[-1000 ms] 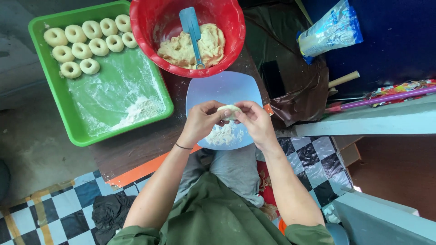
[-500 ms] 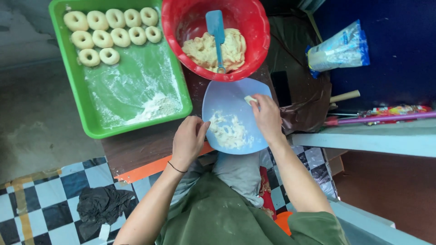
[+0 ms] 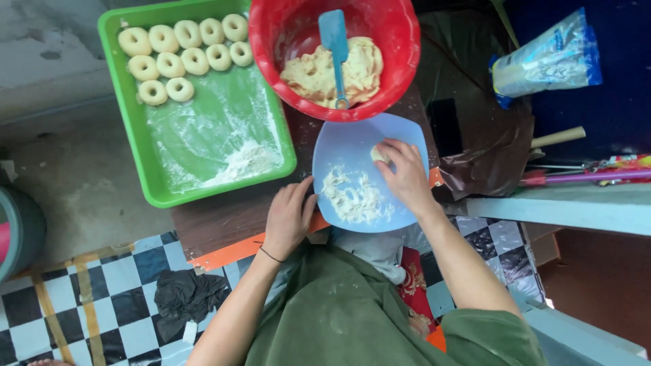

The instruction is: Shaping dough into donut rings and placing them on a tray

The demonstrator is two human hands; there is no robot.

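On pale blue floured plastic plate [image 3: 352, 152]: right hand [image 3: 405, 173] pinches small dough piece [image 3: 378, 154]; left hand [image 3: 288, 218], open and empty, steadies plate's edge.

We count ten ring-shaped dough pieces [image 3: 182, 59] in one green tray [image 3: 129, 146], lined up in three rows of five, three and two. Then there's one red bowl [image 3: 397, 41] of dough with one blue spatula [image 3: 333, 41] stuck in it, one pale blue plate [image 3: 346, 159] and one clear bag [image 3: 548, 61]. We've got two hands showing, the left hand [image 3: 288, 218] and the right hand [image 3: 405, 173].

blue-and-clear plastic bag [image 3: 546, 59] — upper right, lying tilted
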